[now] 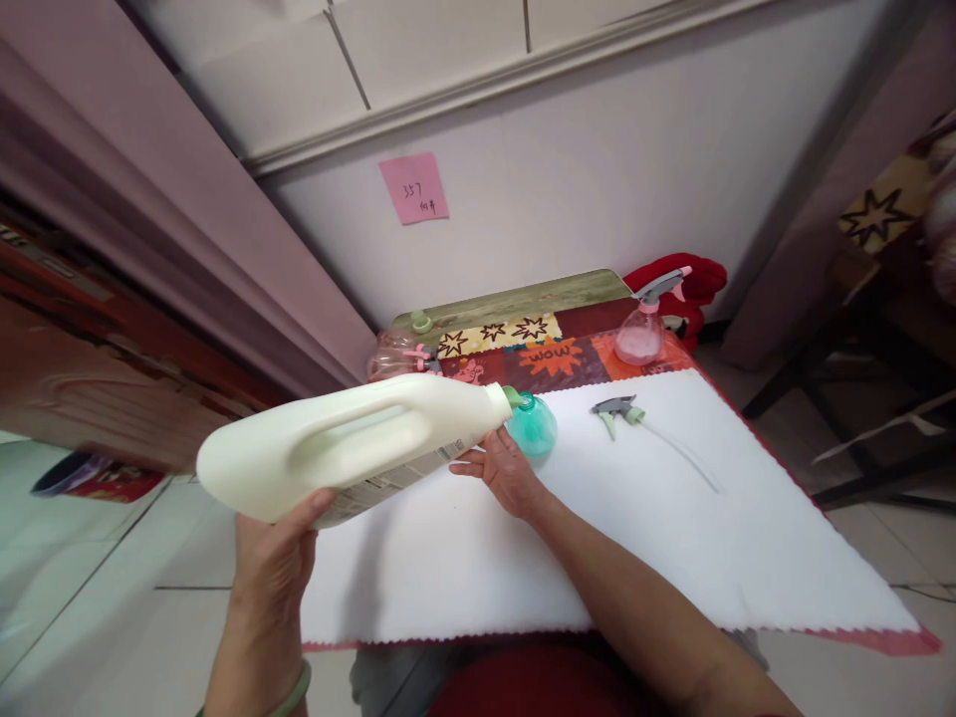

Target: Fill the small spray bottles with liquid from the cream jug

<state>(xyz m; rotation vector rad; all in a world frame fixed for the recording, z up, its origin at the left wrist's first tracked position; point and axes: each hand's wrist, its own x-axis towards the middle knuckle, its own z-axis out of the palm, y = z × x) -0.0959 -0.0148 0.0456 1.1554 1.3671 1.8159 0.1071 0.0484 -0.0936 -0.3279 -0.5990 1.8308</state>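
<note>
A large cream-white detergent jug (395,413) is tilted almost flat above the table, its green spout (512,396) at the mouth of a teal spray bottle (535,428). My left hand (288,533) is wrapped round the jug's base end, thumb on the labelled side. Under the jug's neck, my right hand (504,473) supports it with the fingers stretched out. The teal bottle stands upright without its top. A grey and green spray head (618,410) with a clear tube lies to its right. Whether liquid is flowing cannot be made out.
A pink spray bottle (640,337) stands at the back right, and another clear pink bottle (395,357) is at the back left. A green cap (421,322) sits near the wall. White cloth (634,548) covers the table; a dark stool (858,398) is to the right.
</note>
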